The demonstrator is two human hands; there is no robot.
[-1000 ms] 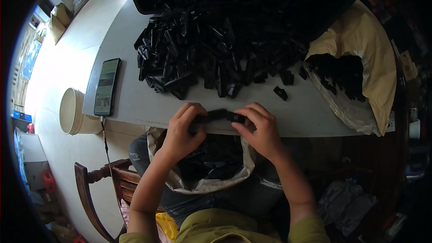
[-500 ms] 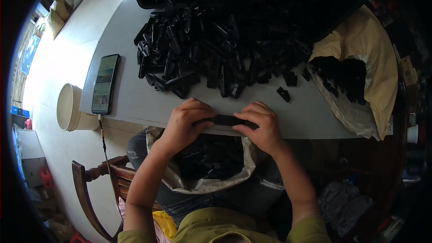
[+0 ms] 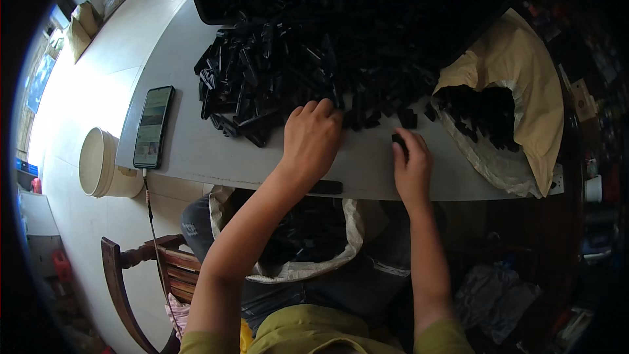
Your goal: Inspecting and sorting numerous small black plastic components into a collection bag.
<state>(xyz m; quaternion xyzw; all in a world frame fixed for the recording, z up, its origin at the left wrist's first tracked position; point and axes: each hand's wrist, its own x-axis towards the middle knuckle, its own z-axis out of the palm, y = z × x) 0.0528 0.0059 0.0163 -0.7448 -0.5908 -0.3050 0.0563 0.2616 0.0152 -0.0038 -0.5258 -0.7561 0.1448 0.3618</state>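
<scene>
My left hand reaches to the near side of a heap of black plastic parts on the grey table. Its fingers are curled down, and what they grip, if anything, is hidden. To the right, my right hand pinches a small black plastic piece between thumb and fingers. A long black piece shows at the table's near edge, above the mouth of an open pale sack at my lap. Black parts fill the sack, partly covered by my left forearm.
A large black bin stands behind the heap. At the right of the table lies an open tan sack of small black pieces. A phone with a cable lies at the left, near a cream bucket and a wooden chair.
Both hands have let go of the long black piece at the table edge. My left hand moved forward to the heap; my right moved right and forward and took the small loose piece.
</scene>
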